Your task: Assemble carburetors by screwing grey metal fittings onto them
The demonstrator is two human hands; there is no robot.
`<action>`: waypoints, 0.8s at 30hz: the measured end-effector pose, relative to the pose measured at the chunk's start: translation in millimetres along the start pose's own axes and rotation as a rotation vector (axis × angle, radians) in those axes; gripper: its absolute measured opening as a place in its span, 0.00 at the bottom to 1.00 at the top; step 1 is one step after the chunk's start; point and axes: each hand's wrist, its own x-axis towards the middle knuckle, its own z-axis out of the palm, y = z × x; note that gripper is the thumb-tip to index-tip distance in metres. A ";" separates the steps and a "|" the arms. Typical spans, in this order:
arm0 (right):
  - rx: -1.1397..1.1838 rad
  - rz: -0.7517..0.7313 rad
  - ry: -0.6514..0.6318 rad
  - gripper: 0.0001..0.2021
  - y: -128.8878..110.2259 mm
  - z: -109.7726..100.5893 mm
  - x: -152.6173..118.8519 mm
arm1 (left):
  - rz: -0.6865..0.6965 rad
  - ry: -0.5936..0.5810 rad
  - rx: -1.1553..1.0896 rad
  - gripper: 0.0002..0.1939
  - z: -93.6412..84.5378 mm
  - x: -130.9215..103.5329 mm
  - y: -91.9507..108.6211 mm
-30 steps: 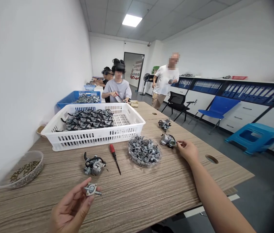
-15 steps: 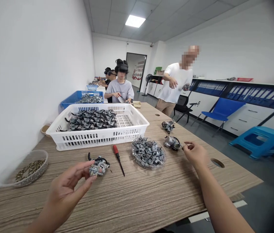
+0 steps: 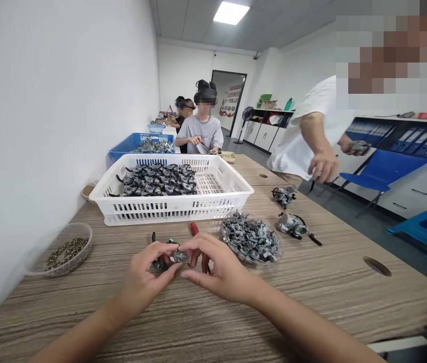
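Observation:
A small metal carburetor (image 3: pixel 178 256) with a black hose is between my two hands, just above or on the table; fingers hide much of it. My left hand (image 3: pixel 147 272) grips it from the left, thumb below and fingers on top. From the right, my right hand (image 3: pixel 217 269) closes thumb and fingers around its other side. Behind my right hand lies a screwdriver (image 3: pixel 194 229), only its red handle showing. To the right stands a clear round bowl (image 3: pixel 279 252) heaped with small grey metal parts. Beyond it lie two more carburetors (image 3: pixel 292 225), one behind the other.
A white basket (image 3: pixel 171 210) holding rows of carburetors stands ahead, with a blue crate (image 3: pixel 122 146) behind. On the left sits a clear bowl (image 3: pixel 84 252) of brass screws. A co-worker (image 3: pixel 201 133) sits across; a person in white (image 3: pixel 319 131) leans in at right, one hand holding a metal part.
My right hand has left the carburetor at the right and come over to the one in my left hand. The person in white has moved closer. The view has shifted slightly.

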 end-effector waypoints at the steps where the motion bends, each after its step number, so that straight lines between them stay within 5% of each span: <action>1: 0.028 0.007 0.019 0.18 5.0 6.5 2.2 | 0.008 0.028 0.003 0.12 1.0 -2.1 -3.0; 9: 0.114 0.021 0.171 0.12 25.6 33.6 2.8 | 0.271 0.121 0.066 0.21 4.1 -6.9 -8.6; 24: 0.101 0.087 0.265 0.08 5.5 37.8 -3.7 | 0.305 0.079 0.135 0.35 6.8 -17.2 -4.8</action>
